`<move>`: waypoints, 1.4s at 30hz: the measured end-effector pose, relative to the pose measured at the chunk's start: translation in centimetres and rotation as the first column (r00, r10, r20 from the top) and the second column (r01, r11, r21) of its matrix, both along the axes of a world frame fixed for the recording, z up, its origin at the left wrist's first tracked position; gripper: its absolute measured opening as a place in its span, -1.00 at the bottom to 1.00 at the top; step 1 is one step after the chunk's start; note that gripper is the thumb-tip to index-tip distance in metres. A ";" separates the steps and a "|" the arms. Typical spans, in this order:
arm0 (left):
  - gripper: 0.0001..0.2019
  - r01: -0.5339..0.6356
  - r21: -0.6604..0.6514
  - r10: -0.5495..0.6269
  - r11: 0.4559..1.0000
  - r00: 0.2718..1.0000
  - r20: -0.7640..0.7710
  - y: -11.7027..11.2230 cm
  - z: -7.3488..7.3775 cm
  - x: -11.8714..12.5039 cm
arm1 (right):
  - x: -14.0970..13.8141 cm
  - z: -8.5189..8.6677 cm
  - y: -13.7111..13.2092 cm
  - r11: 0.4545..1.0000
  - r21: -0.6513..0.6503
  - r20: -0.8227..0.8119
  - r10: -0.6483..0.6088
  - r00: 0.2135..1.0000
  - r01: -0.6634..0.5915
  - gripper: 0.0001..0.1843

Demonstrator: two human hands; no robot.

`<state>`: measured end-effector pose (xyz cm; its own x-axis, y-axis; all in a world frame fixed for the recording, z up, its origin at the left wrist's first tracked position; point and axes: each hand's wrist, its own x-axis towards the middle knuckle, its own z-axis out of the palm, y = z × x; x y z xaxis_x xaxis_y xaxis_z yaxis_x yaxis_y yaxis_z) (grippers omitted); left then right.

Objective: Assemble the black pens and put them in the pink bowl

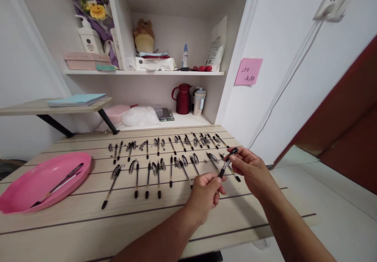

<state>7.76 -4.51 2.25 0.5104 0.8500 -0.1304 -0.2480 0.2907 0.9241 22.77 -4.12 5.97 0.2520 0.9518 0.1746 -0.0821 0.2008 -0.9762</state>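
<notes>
My left hand [206, 193] is closed round the barrel of a pen [222, 171], whose black grip and tip point up and to the right. Between the thumb and fingers of my right hand [249, 170] is a black pen cap [233, 152], held in line with that tip; I cannot tell how far it covers it. Just behind both hands, two rough rows of uncapped pens [147, 181] lie on the table [141, 224]. Loose clear-and-black caps [163, 164] and tiny bits are scattered among them.
At the left, a pink plastic basin [84, 168] holds a few pens [60, 184]. A small raised shelf [26, 107] carries blue paper [77, 99]. Behind the table, a cabinet holds a red jug [183, 99] and a cup [199, 102]. The table's right edge borders the floor.
</notes>
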 end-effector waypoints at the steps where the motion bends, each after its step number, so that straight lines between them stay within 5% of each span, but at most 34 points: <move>1: -0.68 0.002 0.005 -0.002 1.000 1.000 0.001 0.0 0.0 0.0 | -0.2 0.1 -0.2 1.000 -0.013 0.011 0.012 1.000 -0.012 -0.66; 8: -0.76 0.006 0.040 -0.006 0.999 1.000 -0.021 -0.2 0.1 0.0 | -1.6 -0.8 -1.1 0.989 -0.089 0.027 0.124 0.992 -0.121 -0.70; 16: -0.74 -0.062 0.089 0.060 0.994 0.998 0.024 0.0 0.3 0.1 | -1.3 -0.6 -1.3 0.995 -0.072 -0.020 0.064 0.998 -0.065 -0.67; 21: -0.83 0.000 0.026 0.001 1.000 1.000 -0.022 0.0 0.1 0.1 | -1.1 -0.9 -1.3 0.996 -0.092 0.017 -0.017 1.000 0.018 -0.63; 37: -0.94 -0.080 0.176 0.100 0.981 0.989 -0.111 -0.1 -0.5 0.5 | -2.2 -2.8 -1.6 0.996 -0.089 0.022 -0.018 1.000 0.019 -0.71; 42: -0.90 -0.072 0.103 0.081 0.992 0.993 -0.088 -0.2 0.3 0.2 | -2.3 -2.2 -1.9 0.993 -0.113 -0.015 0.020 1.000 -0.021 -0.69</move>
